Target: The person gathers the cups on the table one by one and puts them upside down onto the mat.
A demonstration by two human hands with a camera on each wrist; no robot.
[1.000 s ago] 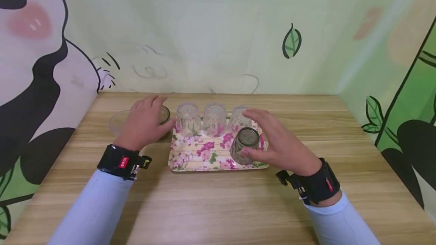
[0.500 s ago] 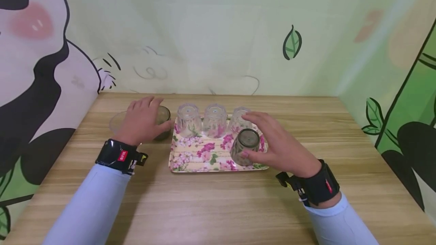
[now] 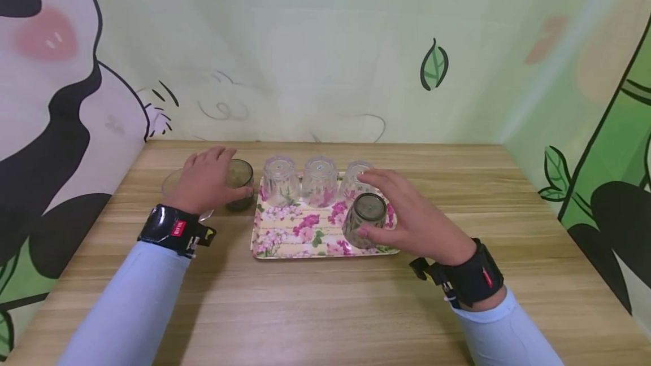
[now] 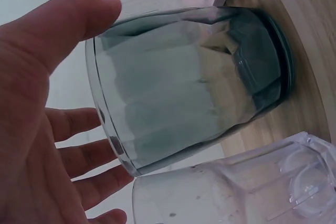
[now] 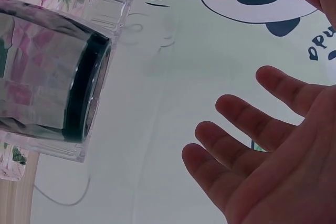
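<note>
My left hand (image 3: 200, 182) is beside an upright smoky grey glass tumbler (image 3: 241, 179) left of the tray. In the left wrist view the thumb tip lies at the tumbler's rim (image 4: 102, 114), and the relaxed fingers reach past the far side of the mouth. A clear glass (image 4: 194, 198) stands close to it, mostly hidden by the hand in the head view. My right hand (image 3: 417, 219) is spread around a second smoky tumbler (image 3: 368, 208), upside down on the tray's right front. The right wrist view shows its fingers apart from that tumbler.
A floral tray (image 3: 285, 230) lies mid-table. Along its back edge, three clear faceted glasses stand upside down in a row, the middle glass (image 3: 319, 177) among them. Behind the wooden table (image 3: 325, 304) rises a wall (image 3: 305, 72) printed with pandas and leaves.
My left hand has shifted slightly left, uncovering more of the smoky tumbler beside it, which stays in place. The right hand and its tumbler hold nearly the same position.
</note>
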